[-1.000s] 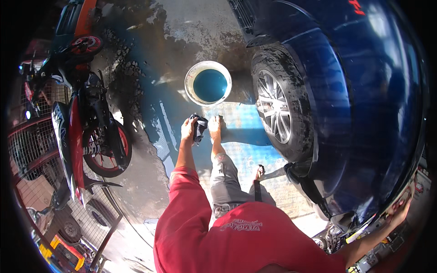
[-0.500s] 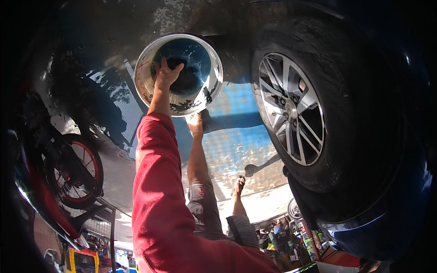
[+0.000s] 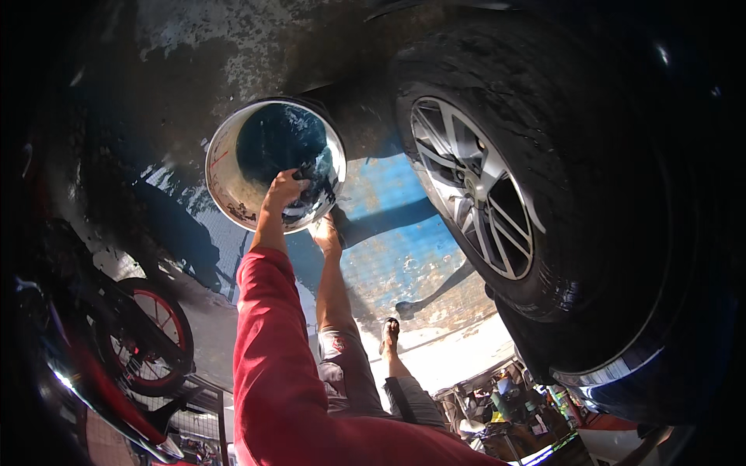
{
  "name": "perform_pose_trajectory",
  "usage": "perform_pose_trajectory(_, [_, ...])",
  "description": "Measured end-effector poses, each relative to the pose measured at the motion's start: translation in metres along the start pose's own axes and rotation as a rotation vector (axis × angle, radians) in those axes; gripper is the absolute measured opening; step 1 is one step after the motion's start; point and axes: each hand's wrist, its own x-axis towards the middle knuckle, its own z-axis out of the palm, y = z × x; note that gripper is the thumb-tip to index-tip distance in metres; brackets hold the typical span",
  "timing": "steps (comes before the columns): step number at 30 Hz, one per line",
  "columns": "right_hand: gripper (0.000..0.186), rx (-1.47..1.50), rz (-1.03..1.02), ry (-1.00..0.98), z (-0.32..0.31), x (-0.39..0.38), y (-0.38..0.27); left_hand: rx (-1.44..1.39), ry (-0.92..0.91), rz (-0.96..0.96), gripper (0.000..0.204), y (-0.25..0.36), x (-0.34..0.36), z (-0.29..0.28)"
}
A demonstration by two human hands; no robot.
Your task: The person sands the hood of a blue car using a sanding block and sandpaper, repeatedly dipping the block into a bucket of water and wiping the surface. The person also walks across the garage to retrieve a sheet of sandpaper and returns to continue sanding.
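Observation:
A round white bucket (image 3: 224, 180) with stained inner walls stands on the ground ahead of me and holds dark bluish water (image 3: 281, 140). My left hand (image 3: 284, 189), at the end of a red sleeve, reaches over the near rim into it. Its fingers are curled together, and a dark, wet-looking patch shows beside the fingertips; I cannot make out what they hold. Ripples and bright reflections break the surface there. My right hand is not visible. To the right of the bucket is a big black tyre (image 3: 565, 225) on a silver spoked wheel (image 3: 475, 186).
My bare lower leg (image 3: 332, 291) and foot are just behind the bucket; my other foot (image 3: 390, 335) is farther back. A red-rimmed motorcycle wheel (image 3: 151, 334) stands at left. Blue-painted, worn ground (image 3: 381, 190) lies between bucket and tyre. Assorted goods (image 3: 509, 412) stand at lower right.
My left hand has drawn back toward the near side of the bucket, and its spread fingers have curled in. Bucket and tyre appear shifted left as the view moved.

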Motion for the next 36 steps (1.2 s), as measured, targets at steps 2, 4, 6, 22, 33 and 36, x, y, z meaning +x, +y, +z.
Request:
perform_pose_trajectory(2, [0.061, 0.173, 0.056, -0.042, -0.036, 0.010, 0.036, -0.639, -0.203, -0.067, 0.058, -0.009, -0.044, -0.020])
perform_pose_trajectory(4, [0.062, 0.427, 0.135, -0.118, -0.068, 0.011, 0.071, -1.051, -0.279, -0.058, 0.067, -0.009, -0.096, -0.038])
perform_pose_trajectory(6, [0.063, 0.646, 0.158, -0.264, -0.077, 0.011, 0.095, -1.260, -0.423, 0.118, 0.085, 0.011, -0.152, -0.054])
perform_pose_trajectory(22, [0.046, 0.989, 0.251, -0.184, -0.175, -0.038, 0.324, -0.442, 0.451, 1.538, 0.065, 0.671, -0.738, -0.150])
perform_pose_trajectory(33, [0.048, 0.772, 0.732, -0.022, -0.259, -0.190, 0.653, 0.677, 1.076, 1.409, 0.076, 0.883, -0.841, 0.199])
perform_pose_trajectory(36, [0.049, 0.927, 0.714, 0.038, -0.234, -0.188, 0.651, 0.692, 0.934, 1.661, 0.067, 0.863, -0.876, 0.334])
